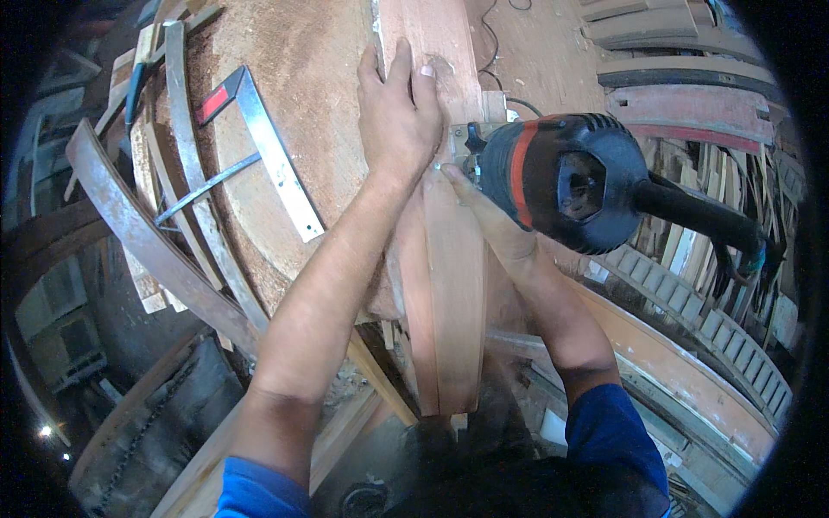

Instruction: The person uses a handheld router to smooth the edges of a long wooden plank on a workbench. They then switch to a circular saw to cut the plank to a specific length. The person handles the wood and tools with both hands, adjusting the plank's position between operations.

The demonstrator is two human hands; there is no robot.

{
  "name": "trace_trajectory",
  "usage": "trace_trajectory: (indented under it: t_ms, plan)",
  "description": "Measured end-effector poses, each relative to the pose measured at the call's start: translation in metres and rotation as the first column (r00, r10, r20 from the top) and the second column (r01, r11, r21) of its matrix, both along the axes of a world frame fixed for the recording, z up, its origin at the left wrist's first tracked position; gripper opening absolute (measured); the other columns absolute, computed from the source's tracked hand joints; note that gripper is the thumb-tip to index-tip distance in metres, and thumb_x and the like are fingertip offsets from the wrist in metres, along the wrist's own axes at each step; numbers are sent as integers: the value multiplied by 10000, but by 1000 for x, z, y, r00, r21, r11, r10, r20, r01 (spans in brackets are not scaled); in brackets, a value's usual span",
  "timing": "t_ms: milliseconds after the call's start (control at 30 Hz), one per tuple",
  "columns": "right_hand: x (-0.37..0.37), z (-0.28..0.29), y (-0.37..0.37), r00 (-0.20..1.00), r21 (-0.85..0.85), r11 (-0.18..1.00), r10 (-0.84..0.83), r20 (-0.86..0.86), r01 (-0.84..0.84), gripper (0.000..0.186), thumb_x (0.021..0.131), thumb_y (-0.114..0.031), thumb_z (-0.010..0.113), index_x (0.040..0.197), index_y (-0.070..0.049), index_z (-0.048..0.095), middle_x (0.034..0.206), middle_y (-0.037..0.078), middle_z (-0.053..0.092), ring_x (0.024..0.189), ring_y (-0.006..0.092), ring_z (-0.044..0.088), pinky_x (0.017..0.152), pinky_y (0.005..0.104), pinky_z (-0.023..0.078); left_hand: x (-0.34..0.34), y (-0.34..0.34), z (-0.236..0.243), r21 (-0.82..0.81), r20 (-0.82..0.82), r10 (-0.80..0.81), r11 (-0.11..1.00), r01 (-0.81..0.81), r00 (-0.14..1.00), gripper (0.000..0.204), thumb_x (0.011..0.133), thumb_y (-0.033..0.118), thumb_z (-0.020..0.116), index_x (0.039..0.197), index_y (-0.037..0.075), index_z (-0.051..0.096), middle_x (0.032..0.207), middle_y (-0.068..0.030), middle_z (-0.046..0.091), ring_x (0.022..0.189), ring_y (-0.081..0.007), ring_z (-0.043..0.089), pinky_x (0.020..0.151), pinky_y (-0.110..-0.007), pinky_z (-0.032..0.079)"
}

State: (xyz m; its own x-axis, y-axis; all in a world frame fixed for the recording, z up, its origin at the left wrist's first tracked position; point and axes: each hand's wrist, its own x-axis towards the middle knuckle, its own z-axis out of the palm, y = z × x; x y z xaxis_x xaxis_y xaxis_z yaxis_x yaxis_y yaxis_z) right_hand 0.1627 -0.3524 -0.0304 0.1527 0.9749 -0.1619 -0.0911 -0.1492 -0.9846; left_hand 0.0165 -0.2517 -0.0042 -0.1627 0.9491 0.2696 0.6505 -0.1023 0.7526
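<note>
Sawdusty table (332, 112); left grip (401, 125) spread on board (432, 30); right grip (501, 229) clasping router (574, 142); timber (691, 108) piled right

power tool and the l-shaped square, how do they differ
The power tool is bulky and rounded; the square is flat and L-shaped. The power tool is mostly black with an orange-red band; the square has a silvery blade. The right hand holds the power tool; the square lies untouched. Both have black parts.
</note>
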Motion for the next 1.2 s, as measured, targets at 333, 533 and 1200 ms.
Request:
trace_trajectory:
  t_ms: [333, 533, 1200]
  plan:
    - [-23, 49, 56, 997, 343, 937, -82, 17, 71, 351, 815, -43, 935, 1115, -28, 753, 1047, 12, 751, 907, 107, 703, 840, 254, 561, -2, -1, 4, -68, 12, -17, 998, 18, 1000, 502, 1106, 286, 492, 1517, 8, 567, 1588, -374, 352, 1446, -515, 441, 1190, -522, 410]
    - [-25, 62, 89, 966, 453, 889, -167, 199, 61, 351, 786, -63, 959, 1076, -53, 762, 1005, -15, 762, 859, 90, 713, 811, 242, 571, -1, -1, 4, -52, 26, -33, 998, 34, 999, 488, 1101, 239, 507, 1508, -25, 562, 1573, -394, 352, 1446, -526, 434, 1192, -535, 403]
    - [-12, 54, 191, 942, 589, 802, -269, 202, 102, 850, 665, -249, 1011, 1335, 13, 558, 1121, 169, 729, 969, 291, 725, 866, 397, 585, 2, 3, 4, -23, -85, -19, 1000, 18, 996, 487, 1101, 230, 489, 1498, -42, 561, 1545, -351, 421, 1407, -482, 495, 1196, -500, 397]
